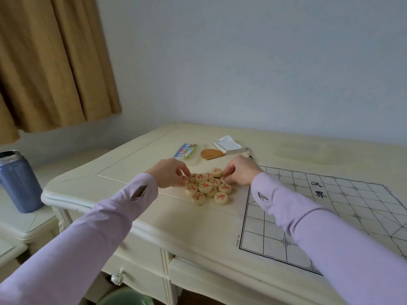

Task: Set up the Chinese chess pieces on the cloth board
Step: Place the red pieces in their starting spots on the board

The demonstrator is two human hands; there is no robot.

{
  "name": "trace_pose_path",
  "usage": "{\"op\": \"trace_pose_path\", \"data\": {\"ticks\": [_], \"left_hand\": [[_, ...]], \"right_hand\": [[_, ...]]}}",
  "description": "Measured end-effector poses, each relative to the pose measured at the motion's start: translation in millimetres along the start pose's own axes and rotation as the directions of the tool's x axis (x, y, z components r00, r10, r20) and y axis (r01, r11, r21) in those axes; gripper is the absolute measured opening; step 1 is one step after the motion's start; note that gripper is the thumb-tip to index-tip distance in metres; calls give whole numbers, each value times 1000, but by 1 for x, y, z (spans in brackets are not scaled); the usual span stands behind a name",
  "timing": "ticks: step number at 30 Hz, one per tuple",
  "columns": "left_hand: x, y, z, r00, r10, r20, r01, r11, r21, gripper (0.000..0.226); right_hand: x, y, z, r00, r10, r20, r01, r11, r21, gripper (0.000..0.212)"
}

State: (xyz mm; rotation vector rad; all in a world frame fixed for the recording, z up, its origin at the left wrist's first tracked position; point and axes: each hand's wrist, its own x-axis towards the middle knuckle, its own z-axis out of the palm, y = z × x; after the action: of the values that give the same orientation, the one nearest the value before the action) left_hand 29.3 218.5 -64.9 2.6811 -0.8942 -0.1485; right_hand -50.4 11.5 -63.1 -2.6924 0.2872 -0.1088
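With the left hand point(169, 173) and right hand point(240, 170) each pinching pieces point(205, 186) at the heap's sides, we are risking knocking stacked ones toward the table point(154, 216) edge.

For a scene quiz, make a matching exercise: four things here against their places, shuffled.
1 chess pieces
2 cloth board
3 blue flask
4 spiral notepad

A on the lower surface left of the desk
B spread flat on the desk's right part
C farther back on the desk, beyond the heap
D heaped between the left hand and the right hand

Pairs: 1-D, 2-B, 3-A, 4-C.
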Motion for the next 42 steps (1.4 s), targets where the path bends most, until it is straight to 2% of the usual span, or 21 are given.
{"op": "trace_pose_path", "data": {"ticks": [4,9,12,15,18,21,24,26,28,32,34,36,39,42], "left_hand": [[4,6,0,994,72,-80,-76,996,-41,28],[9,21,6,976,214,-37,-214,977,0,26],[15,21,6,974,207,-97,-206,978,15,21],[21,15,6,976,173,-134,-171,985,26,26],[23,14,9,976,201,-84,-207,976,-70,35],[29,21,16,971,239,-19,-240,969,-62,34],[36,24,18,977,203,-67,-206,978,-35,31],[40,22,17,980,109,-164,-114,993,-21,31],[42,18,14,977,2,-215,-18,997,-73,30],[43,9,12,995,-35,-97,20,989,-148,28],[40,7,9,994,-20,-104,1,985,-174,25],[34,9,5,991,49,-123,-72,979,-189,21],[19,19,-1,972,229,45,-212,948,-237,23],[9,25,2,954,266,139,-244,957,-154,32]], "right_hand": [[6,1,-5,999,23,43,-21,998,-55,24],[10,-6,-8,996,-54,-69,50,997,-64,27],[12,-10,-6,991,-135,17,136,989,-60,35],[18,-13,-4,983,-146,109,154,986,-71,44],[25,-17,0,978,-152,144,168,980,-108,44],[32,-16,4,984,-146,100,159,977,-142,36],[36,-12,1,994,-113,7,113,989,-98,34],[38,-5,-2,997,-56,-62,51,996,-72,36],[42,2,-1,998,-8,-68,4,998,-61,37],[47,8,1,1000,3,-20,-4,1000,-29,35],[47,8,0,1000,-8,-5,8,1000,-3,35],[47,8,-1,1000,1,-8,-1,1000,17,39],[47,10,0,999,34,-38,-33,999,31,43],[44,9,1,996,66,-65,-63,997,55,47]]}}
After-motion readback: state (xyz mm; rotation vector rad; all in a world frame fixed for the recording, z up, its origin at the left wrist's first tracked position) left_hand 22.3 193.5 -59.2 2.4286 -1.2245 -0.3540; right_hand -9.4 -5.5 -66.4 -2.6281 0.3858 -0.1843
